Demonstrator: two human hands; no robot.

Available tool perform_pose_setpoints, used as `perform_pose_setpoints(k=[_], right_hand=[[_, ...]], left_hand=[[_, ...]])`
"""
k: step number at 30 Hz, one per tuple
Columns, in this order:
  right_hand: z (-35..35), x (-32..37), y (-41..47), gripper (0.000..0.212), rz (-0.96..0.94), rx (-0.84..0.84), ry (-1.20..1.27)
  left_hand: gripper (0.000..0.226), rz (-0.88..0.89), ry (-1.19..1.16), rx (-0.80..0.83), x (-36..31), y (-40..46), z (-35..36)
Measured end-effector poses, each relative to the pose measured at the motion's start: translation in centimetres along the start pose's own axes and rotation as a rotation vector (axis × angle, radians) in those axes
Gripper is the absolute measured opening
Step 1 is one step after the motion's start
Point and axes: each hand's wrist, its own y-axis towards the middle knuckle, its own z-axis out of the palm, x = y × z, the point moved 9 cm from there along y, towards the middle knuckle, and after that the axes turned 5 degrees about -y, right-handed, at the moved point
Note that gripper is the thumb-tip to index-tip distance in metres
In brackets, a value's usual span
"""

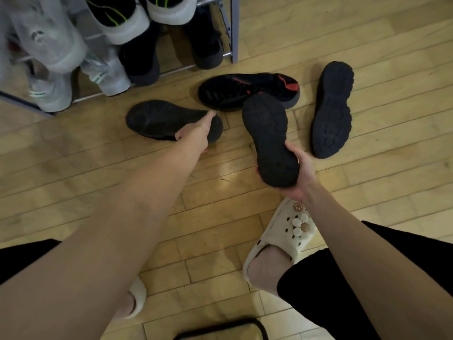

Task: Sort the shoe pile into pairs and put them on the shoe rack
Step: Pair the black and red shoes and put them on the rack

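Several black shoes lie on the wooden floor in front of the shoe rack (234,30). My right hand (297,174) grips the heel of a black shoe (267,133) held sole-up, its toe resting against a black shoe with red accents (235,90) that lies on its side. My left hand (196,134) reaches over another sole-up black shoe (157,119), index finger stretched toward its end; whether it grips the shoe I cannot tell. A fourth black shoe (332,111) lies sole-up at the right, apart from both hands.
The rack holds grey-white sneakers (49,45), black shoes with green stripes and white soles (122,18), and dark shoes (144,62) on the lower shelf. My feet wear cream clogs (286,231). A dark curved object (220,330) sits at the bottom edge.
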Motion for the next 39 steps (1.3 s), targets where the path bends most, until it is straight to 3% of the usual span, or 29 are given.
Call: perform_pose_setpoints(k=[4,8,12,15,23,26,28,34,36,39], right_hand=[[0.6,-0.3,0.0,0.055,-0.005,0.006,0.028],[0.7,-0.5,0.1,0.058,-0.016,0.006,0.02],[0.6,-0.6,0.1,0.044,-0.045,-0.007,-0.014],[0.3,-0.8,-0.1,0.036,-0.061,-0.016,-0.03],[-1.0,-1.3,-1.9,0.035,-0.041,-0.055,-0.025],[-1.8,-1.1,-2.9,0.044,-0.047,-0.061,-0.002],[-2.1,-0.8,-3.4,0.042,-0.047,-0.058,-0.006],[-3.1,-0.5,-3.7,0.04,-0.04,-0.105,-0.021],[-4.0,-0.2,-3.5,0.051,-0.053,-0.222,-0.171],[-5.3,2.0,-3.6,0.046,-0.213,-0.498,-0.754]], left_hand=[[0.093,0.005,0.032,0.002,0.8,0.2,-0.1],[0.123,-0.021,0.003,-0.053,3.6,0.2,-1.7],[0.139,-0.008,0.061,-0.044,6.9,-0.2,-3.8],[0.129,0.054,0.14,-0.008,8.5,-0.7,-4.6],[0.076,0.28,0.266,0.059,8.7,-3.0,-4.3],[0.101,0.435,0.441,0.054,8.2,-4.0,-3.5],[0.106,0.524,0.552,0.056,7.9,-4.4,-2.9],[0.116,0.55,0.699,0.097,9.0,-5.0,-1.8],[0.117,0.558,0.687,0.087,9.2,-5.1,-1.8],[0.118,0.577,0.684,0.079,9.2,-5.3,-2.1]])
